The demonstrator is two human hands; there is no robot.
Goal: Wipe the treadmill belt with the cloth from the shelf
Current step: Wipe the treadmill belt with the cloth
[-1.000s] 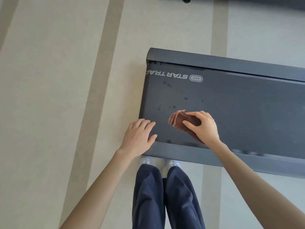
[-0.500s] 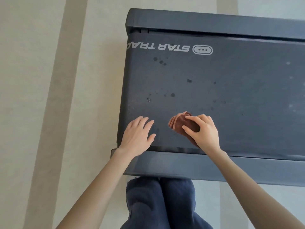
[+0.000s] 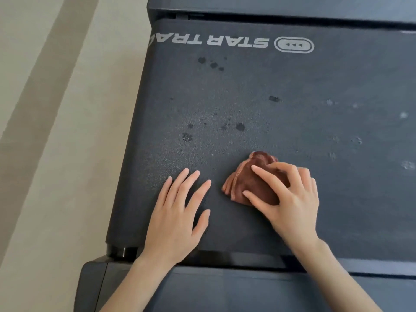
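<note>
The dark treadmill belt (image 3: 258,91) fills most of the view, printed with a white STAR TRAC logo at its far side. Several dark wet spots (image 3: 240,126) and a few pale specks dot its surface. A bunched brown cloth (image 3: 252,181) lies on the belt near its close edge. My right hand (image 3: 286,199) presses down on the cloth, fingers bent over it and thumb at its near edge. My left hand (image 3: 177,210) lies flat on the belt just left of the cloth, fingers straight and spread.
The treadmill's side rail (image 3: 225,289) runs along the bottom of the view, under my forearms. Its far rail (image 3: 270,5) edges the top. Beige floor (image 3: 56,154) with a darker stripe lies to the left of the belt's end.
The view has closed in on the belt, so both hands and the cloth look larger. My legs have dropped out of sight. Hands and cloth hold the same places on the belt.
</note>
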